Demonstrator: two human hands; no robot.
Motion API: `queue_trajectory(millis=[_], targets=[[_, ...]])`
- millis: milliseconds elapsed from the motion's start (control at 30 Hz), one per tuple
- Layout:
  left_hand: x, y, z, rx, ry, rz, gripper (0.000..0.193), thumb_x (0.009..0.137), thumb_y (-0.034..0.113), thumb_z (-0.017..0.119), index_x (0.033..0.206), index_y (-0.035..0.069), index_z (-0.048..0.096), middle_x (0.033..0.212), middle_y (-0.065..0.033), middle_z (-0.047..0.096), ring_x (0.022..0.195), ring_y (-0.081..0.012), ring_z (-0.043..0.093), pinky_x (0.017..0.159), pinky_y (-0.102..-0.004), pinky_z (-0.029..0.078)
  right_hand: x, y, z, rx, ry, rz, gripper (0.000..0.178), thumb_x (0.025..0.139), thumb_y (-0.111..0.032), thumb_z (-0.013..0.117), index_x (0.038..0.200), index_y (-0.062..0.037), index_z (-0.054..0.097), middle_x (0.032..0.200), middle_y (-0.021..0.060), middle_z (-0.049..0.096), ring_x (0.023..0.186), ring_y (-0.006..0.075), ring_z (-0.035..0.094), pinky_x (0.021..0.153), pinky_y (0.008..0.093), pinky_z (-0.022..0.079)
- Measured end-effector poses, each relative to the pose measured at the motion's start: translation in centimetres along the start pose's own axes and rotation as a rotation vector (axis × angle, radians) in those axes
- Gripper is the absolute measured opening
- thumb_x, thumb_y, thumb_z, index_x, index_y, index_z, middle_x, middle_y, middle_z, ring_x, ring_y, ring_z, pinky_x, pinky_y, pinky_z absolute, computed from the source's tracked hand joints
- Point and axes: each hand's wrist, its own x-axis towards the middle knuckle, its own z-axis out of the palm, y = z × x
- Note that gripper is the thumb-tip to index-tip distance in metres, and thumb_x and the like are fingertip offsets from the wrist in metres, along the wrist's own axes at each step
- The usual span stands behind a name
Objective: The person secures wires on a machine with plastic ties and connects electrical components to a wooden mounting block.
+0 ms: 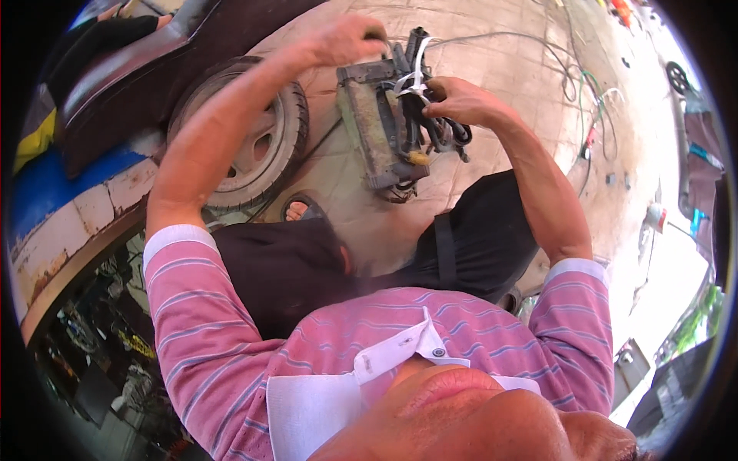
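Cable bundle (413,115): upper centre of frame, against a grimy metal unit (364,119), white strip (416,81) around it.
Right hand (463,102): closed on the bundle.
Left hand (347,40): fingers bent; I cannot tell its grip.

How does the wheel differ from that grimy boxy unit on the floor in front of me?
The wheel is round, while the boxy unit is long and angular. The wheel looks larger in this view than the boxy unit. Black cables and a white strap sit on the boxy unit; none show on the wheel. Both look dirty.
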Motion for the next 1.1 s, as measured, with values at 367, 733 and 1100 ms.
queue_trajectory(millis=[367, 733, 1100], targets=[[0.2, 3.1, 8.9, 0.074, 0.097, 0.159, 0.032, 0.088, 0.014, 0.071, 0.119, 0.012, 0.068, 0.106, -0.0144, 0.067, 0.104, -0.0373, 0.065, 0.089, -0.0446, 0.053, 0.9, 3.2, 2.2, 0.333, 0.2, -0.006, 0.046, 0.08, -0.034, 0.075, 0.109, 0.0011, 0.073, 0.094, 0.0158, 0.075, 0.09, 0.0226, 0.068, 0.082, 0.0381, 0.053], [0.9, 4.1, 10.1, 0.143, 0.152, 0.2, 0.015, 0.087, 0.011, 0.067, 0.101, 0.007, 0.067, 0.096, -0.0167, 0.064, 0.09, -0.0417, 0.065, 0.077, -0.0487, 0.052, -0.9, 1.0, 4.6, 0.933, 0.317, 0.239, 0.031, 0.082, -0.029, 0.071, 0.088, 0.0012, 0.072, 0.082, 0.0042, 0.066, 0.074, 0.0123, 0.058, 0.063, 0.0311, 0.046], [1.2, 3.3, 9.7, 0.103, 0.16, 0.193, 0.013, 0.086, 0.01, 0.066, 0.099, 0.008, 0.065, 0.098, -0.015, 0.063, 0.095, -0.0395, 0.063, 0.08, -0.0485, 0.051, -0.4, 0.1, 3.4, 0.765, 0.381, 0.191, 0.033, 0.08, -0.027, 0.069, 0.09, 0.0035, 0.072, 0.081, 0.0073, 0.068, 0.077, 0.0162, 0.062, 0.069, 0.0331, 0.05]])
